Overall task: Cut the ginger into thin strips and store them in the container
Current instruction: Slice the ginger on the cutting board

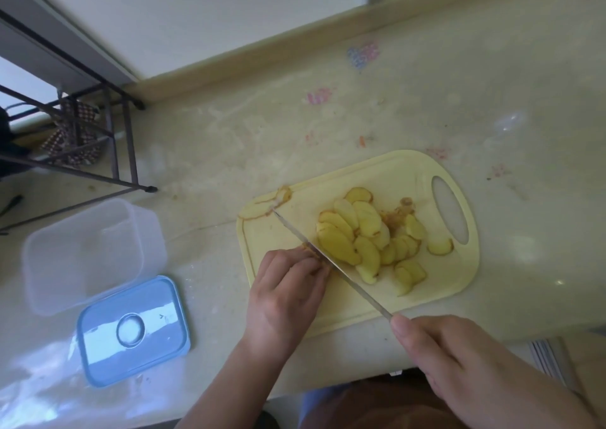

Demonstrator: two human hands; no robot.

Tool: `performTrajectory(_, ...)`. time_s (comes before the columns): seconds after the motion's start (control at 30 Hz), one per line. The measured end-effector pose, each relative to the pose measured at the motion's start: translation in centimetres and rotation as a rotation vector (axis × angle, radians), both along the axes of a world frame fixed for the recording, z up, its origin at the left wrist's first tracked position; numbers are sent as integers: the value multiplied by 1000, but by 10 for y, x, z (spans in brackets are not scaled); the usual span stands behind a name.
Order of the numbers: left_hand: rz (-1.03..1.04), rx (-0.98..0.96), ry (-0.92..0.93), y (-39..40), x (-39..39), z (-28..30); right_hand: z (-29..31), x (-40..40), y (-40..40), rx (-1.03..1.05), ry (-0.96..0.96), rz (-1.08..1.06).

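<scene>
A pale yellow cutting board [436, 284] lies on the counter. Several yellow ginger slices [370, 235] are piled in its middle. My left hand [288, 294] holds a small piece of ginger [311, 251] down with curled fingertips at the board's left part. My right hand [465, 359] grips the knife's handle, which is hidden inside it. The knife blade [331, 261] runs diagonally up-left across the board, right beside my left fingertips. Peel scraps [278, 199] lie at the board's far left corner. An open clear plastic container [88, 254] stands to the left.
The container's blue lid [134, 330] lies flat on the counter in front of it. A dark metal rack [82, 140] stands at the back left beside the wall. The counter's front edge runs just below my hands.
</scene>
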State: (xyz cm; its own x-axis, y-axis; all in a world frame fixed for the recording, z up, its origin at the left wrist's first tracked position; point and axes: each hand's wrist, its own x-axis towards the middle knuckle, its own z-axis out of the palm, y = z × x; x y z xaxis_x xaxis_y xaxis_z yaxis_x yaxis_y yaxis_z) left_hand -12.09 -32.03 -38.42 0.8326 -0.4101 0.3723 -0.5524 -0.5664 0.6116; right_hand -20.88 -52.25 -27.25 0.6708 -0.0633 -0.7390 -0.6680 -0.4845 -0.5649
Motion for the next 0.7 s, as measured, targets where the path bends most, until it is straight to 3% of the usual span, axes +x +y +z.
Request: performTrajectory(0.7, -17, -47, -39, 0, 0, -6, -11, -2, -4, -78, -83, 79)
